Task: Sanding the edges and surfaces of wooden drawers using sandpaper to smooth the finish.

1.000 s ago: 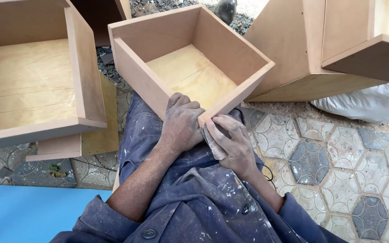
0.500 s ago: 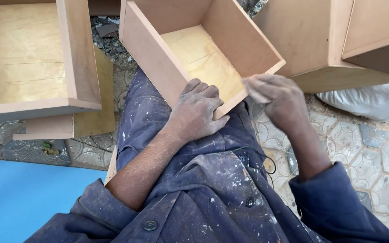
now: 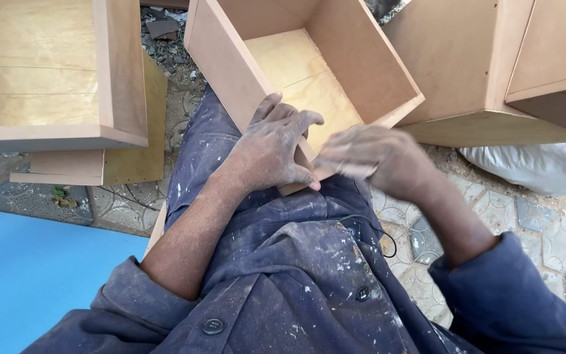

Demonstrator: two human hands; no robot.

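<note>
Brown fibreboard all round: a second drawer box (image 3: 54, 78) far left, a cabinet carcass (image 3: 492, 65) far right, a white sack (image 3: 538, 167) beyond. Centre, the open drawer box (image 3: 309, 72), pale plywood bottom, rests on the lap. Left hand (image 3: 273, 147) clamps its near corner; right hand (image 3: 371, 157) is blurred, grip unclear.

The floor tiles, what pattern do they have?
Grey hexagon tiles with flower-like relief, some darker; the head view shows them.

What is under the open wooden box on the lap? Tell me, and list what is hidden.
The wooden box rests on the person's blue-trousered leg. The left hand grips its near corner; the blurred right hand is beside it. The box's underside and the ground beneath it are covered.
</note>
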